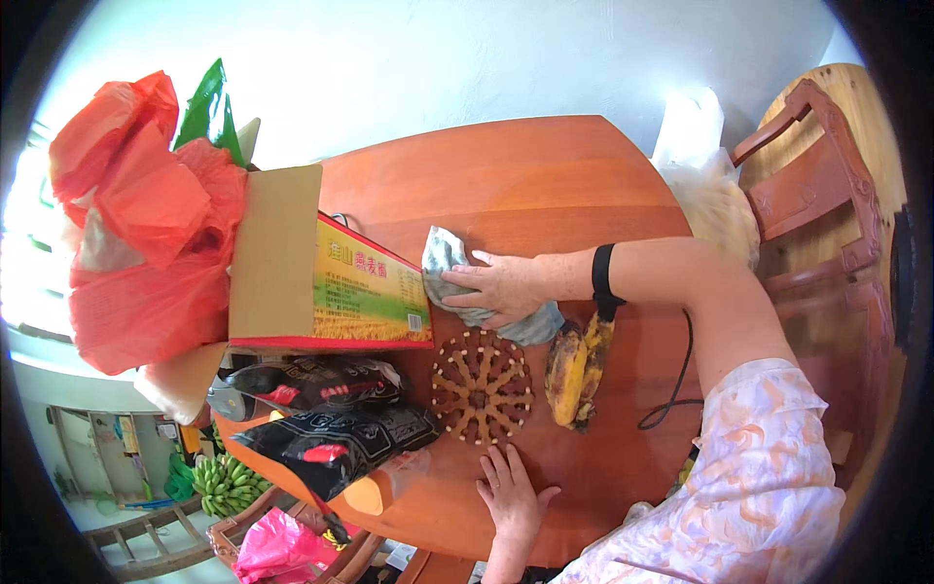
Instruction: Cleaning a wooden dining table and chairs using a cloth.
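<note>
My right hand (pixel 507 287) lies palm down on a crumpled grey-green cloth (pixel 446 257), pressing it to the wooden table (pixel 496 175). Its fingers are spread over the cloth, beside the printed cardboard box (pixel 373 288). My left hand (pixel 511 490) rests on the table nearer to me, fingers apart and holding nothing. Just beyond its fingertips sits a round wooden lattice trivet (pixel 480 388). Right of the trivet are ripe bananas (pixel 568 372) with dark-spotted skins, below my right forearm.
Red plastic bags (pixel 153 233) rise behind the box's open flap. Black packets (pixel 343 438) lie near a yellow-lidded container (pixel 367 496). A dark cord (pixel 682 379) curves along the right. A carved wooden chair (pixel 821 182) and green bananas (pixel 225 483) are off the table.
</note>
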Motion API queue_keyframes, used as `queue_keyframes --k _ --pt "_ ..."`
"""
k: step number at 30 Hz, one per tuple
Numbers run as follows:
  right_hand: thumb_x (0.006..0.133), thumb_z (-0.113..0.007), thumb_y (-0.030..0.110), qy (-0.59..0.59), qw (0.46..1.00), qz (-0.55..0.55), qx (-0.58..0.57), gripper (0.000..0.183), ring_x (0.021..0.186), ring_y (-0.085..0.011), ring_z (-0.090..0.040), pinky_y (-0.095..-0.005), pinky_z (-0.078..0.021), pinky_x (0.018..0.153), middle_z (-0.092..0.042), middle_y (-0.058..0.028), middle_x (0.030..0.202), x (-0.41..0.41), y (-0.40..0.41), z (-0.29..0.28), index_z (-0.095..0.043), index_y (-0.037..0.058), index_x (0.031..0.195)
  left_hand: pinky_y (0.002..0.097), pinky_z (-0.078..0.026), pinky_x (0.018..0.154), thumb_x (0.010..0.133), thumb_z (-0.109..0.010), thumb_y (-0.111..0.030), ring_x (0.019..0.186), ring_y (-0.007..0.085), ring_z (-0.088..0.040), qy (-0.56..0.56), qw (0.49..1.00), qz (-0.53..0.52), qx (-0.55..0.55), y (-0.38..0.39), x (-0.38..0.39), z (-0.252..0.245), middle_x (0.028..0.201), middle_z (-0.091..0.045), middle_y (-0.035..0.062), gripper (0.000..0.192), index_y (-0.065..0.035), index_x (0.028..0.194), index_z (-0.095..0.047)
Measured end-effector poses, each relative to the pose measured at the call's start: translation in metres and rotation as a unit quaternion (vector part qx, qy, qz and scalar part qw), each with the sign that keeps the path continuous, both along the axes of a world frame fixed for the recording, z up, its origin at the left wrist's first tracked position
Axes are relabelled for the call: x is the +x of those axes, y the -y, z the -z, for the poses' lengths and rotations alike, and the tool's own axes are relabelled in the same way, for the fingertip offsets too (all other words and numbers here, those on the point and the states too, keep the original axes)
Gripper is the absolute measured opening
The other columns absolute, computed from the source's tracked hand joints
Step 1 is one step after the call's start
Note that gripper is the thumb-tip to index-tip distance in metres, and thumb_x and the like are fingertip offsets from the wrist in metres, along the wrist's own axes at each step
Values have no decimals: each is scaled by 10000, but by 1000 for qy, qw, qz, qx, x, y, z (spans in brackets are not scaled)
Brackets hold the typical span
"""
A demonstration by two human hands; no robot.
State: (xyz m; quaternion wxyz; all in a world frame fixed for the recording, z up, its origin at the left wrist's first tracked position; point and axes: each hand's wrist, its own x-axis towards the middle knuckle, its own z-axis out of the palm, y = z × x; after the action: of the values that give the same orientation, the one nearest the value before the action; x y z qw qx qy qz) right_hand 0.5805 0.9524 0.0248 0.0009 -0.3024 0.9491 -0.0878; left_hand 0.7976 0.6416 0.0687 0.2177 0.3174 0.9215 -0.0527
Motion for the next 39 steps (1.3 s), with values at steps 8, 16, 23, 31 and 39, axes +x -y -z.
queue_keyframes --k 8,16,23,31,39 --pt "937 -459 425 -35 947 289 136 512 1367 -248 -347 -687 -224 1045 -422 -82 1418 -110 -92 -1 -433 188 1390 657 -335 1004 679 -751 -543 1387 491 -237 64 997 -37 -26 -14 -3 1 1506 -197 323 1134 50 1472 -198" --pt "969 -415 351 11 811 583 53 541 1353 -348 -352 -564 -261 1089 -355 -194 1454 52 -229 3 -351 76 1431 683 -357 966 673 -771 -504 1403 490 -198 57 997 -43 -9 -13 2 -3 1521 -163 315 1135 61 1470 -194" --pt "941 -487 351 112 839 510 154 662 1315 -429 -378 -517 -351 1054 -382 -300 1409 243 -137 -10 -328 -86 1412 696 -340 977 634 -844 -356 1419 419 -217 62 990 -121 43 -12 4 -8 1545 -196 236 1096 -8 1480 -240" --pt "769 -612 179 72 985 154 10 597 1281 -451 -409 -543 -335 1055 -442 -296 1354 403 90 -17 -475 -101 1279 439 -472 925 719 -796 -293 1214 305 -526 44 981 -152 111 7 30 -12 1380 -490 166 765 -31 1363 -476" --pt "800 -691 389 67 982 172 -31 791 1359 -459 -297 -571 -244 1108 -306 -318 1439 388 146 -21 -380 -62 1371 392 -514 868 760 -776 -219 1036 351 -640 65 935 -228 263 106 160 -164 1133 -641 240 616 -25 1297 -547"
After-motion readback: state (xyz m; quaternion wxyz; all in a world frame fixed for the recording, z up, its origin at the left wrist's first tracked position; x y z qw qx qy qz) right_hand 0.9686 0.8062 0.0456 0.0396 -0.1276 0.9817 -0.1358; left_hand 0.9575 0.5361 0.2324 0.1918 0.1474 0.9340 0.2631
